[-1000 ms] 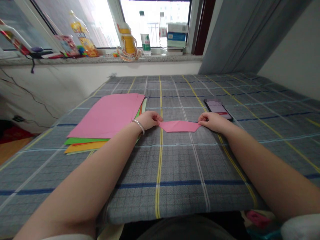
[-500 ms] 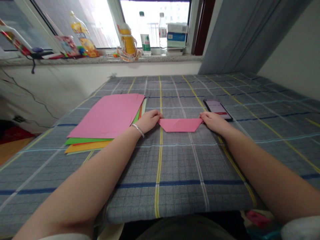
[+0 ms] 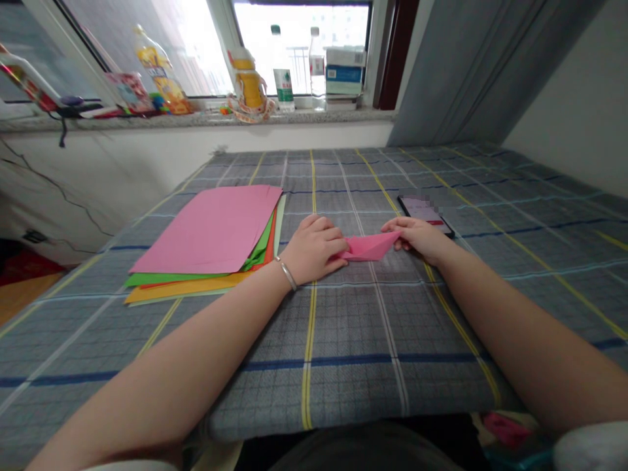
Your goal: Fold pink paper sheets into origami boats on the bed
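A folded sheet of pink paper point(image 3: 370, 247) lies on the plaid bedcover point(image 3: 314, 392), now a narrow, pointed shape. My left hand point(image 3: 314, 248) covers its left end, with the fingers curled over and that part of the paper hidden. My right hand point(image 3: 417, 239) pinches the right tip between fingers and thumb. A silver bangle point(image 3: 286, 273) circles my left wrist. Left of that hand lies a stack of coloured paper sheets point(image 3: 206, 229), pink on top, with green, orange and yellow edges showing beneath.
A smartphone point(image 3: 424, 212) lies just beyond my right hand. At the far side, a windowsill point(image 3: 196, 120) holds bottles point(image 3: 282, 69), a box point(image 3: 343, 70) and small items. A grey curtain point(image 3: 466, 72) hangs at the right, and a white wall point(image 3: 73, 183) runs along the left.
My left hand has moved right, onto the paper. The pink paper, a flat trapezoid before, is now folded narrower and tilts up to a point toward my right hand.
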Motion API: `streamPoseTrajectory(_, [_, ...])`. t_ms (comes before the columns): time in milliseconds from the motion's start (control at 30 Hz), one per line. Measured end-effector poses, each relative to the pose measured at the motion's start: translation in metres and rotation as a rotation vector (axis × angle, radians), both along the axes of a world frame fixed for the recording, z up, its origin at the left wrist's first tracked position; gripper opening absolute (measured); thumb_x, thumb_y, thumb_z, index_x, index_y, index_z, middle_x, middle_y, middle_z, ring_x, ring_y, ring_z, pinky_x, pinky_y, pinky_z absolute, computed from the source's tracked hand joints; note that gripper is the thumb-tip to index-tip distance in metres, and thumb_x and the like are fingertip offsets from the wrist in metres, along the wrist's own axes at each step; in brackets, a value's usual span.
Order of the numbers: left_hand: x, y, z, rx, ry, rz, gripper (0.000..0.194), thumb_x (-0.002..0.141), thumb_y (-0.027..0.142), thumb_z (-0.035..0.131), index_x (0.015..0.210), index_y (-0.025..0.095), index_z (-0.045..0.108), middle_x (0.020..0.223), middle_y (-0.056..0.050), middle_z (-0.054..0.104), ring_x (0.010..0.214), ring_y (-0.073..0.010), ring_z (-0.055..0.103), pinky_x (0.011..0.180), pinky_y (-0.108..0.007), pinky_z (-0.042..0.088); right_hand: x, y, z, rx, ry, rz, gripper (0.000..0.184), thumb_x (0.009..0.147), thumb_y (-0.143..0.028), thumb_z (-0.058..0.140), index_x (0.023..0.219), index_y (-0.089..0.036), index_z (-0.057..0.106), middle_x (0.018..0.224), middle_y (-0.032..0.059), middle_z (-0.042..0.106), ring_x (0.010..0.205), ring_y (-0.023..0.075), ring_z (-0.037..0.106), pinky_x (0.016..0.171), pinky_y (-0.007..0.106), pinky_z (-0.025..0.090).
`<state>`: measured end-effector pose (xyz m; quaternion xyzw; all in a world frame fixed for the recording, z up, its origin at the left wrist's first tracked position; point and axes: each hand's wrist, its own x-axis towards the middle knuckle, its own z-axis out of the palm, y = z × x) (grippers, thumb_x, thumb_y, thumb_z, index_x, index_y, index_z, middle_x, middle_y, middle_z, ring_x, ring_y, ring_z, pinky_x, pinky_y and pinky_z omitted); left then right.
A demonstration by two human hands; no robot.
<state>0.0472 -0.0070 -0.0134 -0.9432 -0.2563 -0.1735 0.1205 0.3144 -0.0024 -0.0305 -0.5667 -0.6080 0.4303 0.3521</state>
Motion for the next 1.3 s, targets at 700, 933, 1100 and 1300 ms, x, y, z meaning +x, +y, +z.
streamPoseTrajectory(700, [0.010, 0.002, -0.006, -0.633, -0.624, -0.085, 0.027, 0.080, 0.027, 0.063, 0.105, 0.016, 0.066, 0.116, -0.008, 0.066, 0.111, -0.0222, 0.058, 0.103, -0.042, 0.039, -0.035, -0.016, 0.003, 0.320, 0.063, 0.279, 0.039, 0.071, -0.038, 0.071, 0.105, -0.023, 0.061, 0.111, 0.0059, 0.064, 0.103, 0.0222, 0.058, 0.092, 0.040, 0.046])
streamPoseTrajectory(933, [0.003, 0.009, -0.002, -0.674, -0.453, -0.156, 0.012, 0.077, 0.020, 0.062, 0.083, 0.022, 0.072, 0.096, -0.003, 0.070, 0.104, -0.0189, 0.060, 0.102, -0.040, 0.039, -0.031, -0.019, 0.008, 0.566, -0.159, 0.390, 0.012, 0.075, -0.031, 0.068, 0.086, -0.028, 0.072, 0.110, 0.0029, 0.062, 0.112, 0.0228, 0.052, 0.104, 0.045, 0.034])
streamPoseTrajectory(1100, [0.001, 0.008, 0.002, -0.593, -0.336, -0.143, 0.011, 0.075, 0.017, 0.061, 0.080, 0.021, 0.071, 0.092, -0.001, 0.068, 0.098, -0.0178, 0.058, 0.101, -0.038, 0.038, -0.034, -0.022, 0.008, 0.603, -0.267, 0.423, 0.012, 0.074, -0.032, 0.070, 0.086, -0.030, 0.074, 0.110, 0.0034, 0.062, 0.112, 0.0243, 0.050, 0.104, 0.047, 0.033])
streamPoseTrajectory(1300, [-0.005, 0.011, 0.006, -0.574, -0.270, -0.141, 0.012, 0.079, 0.031, 0.067, 0.088, 0.022, 0.071, 0.099, -0.002, 0.067, 0.106, -0.0198, 0.054, 0.104, -0.040, 0.034, -0.030, -0.020, 0.009, 0.600, -0.307, 0.471, 0.013, 0.077, -0.035, 0.070, 0.088, -0.031, 0.074, 0.113, 0.0032, 0.061, 0.115, 0.0232, 0.049, 0.104, 0.045, 0.034])
